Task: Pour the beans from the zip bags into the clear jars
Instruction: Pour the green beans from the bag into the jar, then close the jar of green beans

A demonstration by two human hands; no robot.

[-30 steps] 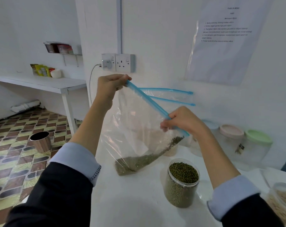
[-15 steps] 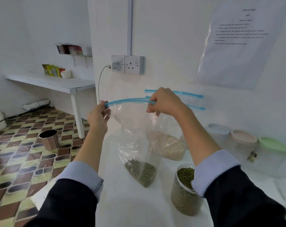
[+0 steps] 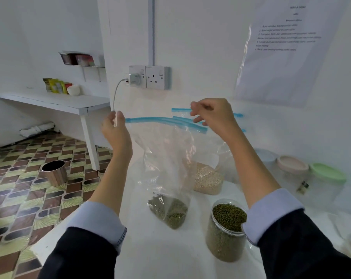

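zip bag (image 3: 166,168) left of jar (image 3: 226,230), second bag (image 3: 209,178) behind both, on table (image 3: 160,254)

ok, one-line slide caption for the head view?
Both hands at the blue zip strip of a near-empty bean bag, beside the open, filled clear jar.

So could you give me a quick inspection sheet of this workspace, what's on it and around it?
Surface: white table.
Job's things: zip bag with green beans at the bottom; open clear jar nearly full of green beans; second bag of pale grains behind.
Clutter: lidded jars along the wall.
Hands: left hand at the bag's blue zip end, grip unclear; right hand above the zip, fingers loosely curled, seemingly holding nothing.
Cables: white cable from a charger in the wall socket.
Surroundings: printed sheet on the wall, metal bin on a tiled floor, side shelf.
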